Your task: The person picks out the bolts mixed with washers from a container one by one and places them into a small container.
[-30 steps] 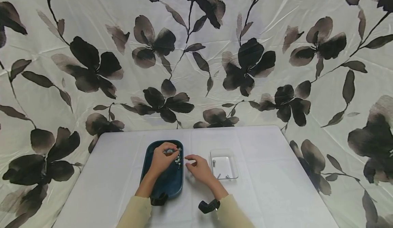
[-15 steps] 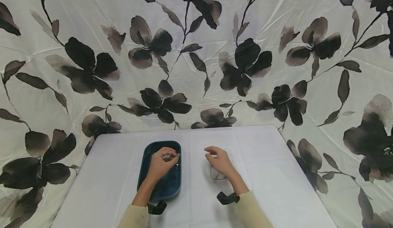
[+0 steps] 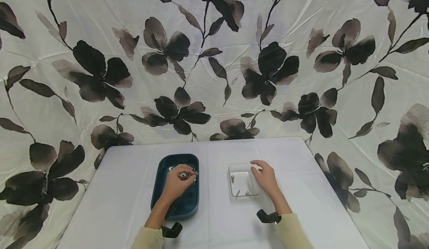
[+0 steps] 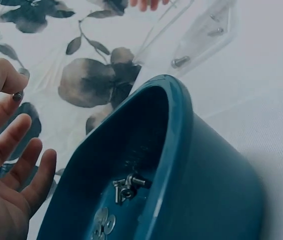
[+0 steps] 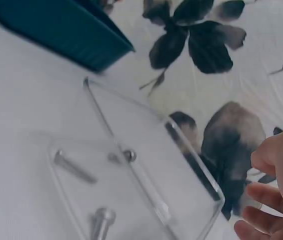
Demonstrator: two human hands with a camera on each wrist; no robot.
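My left hand (image 3: 177, 184) is over the dark teal tray (image 3: 161, 197). Its thumb and index finger pinch a small metal bolt (image 4: 17, 95), mostly hidden by the fingertips; the other fingers are loosely bent. Inside the tray, several bolts (image 4: 126, 187) lie in a cluster near washers (image 4: 101, 222). My right hand (image 3: 266, 176) holds nothing, its fingers relaxed at the right edge of a clear plastic box (image 3: 229, 184). Within that box are a bolt (image 3: 232, 179) at the left and others (image 5: 101, 222) toward the front.
A white cloth covers the table (image 3: 301, 189), with tray and box standing apart on it. Behind the far edge hangs a floral curtain (image 3: 221, 81). Black wrist cameras (image 3: 268, 216) sit on both wrists.
My right hand has moved from beside the tray, across the clear box, to its right edge. The left hand has stayed over the tray, shifting slightly toward me.
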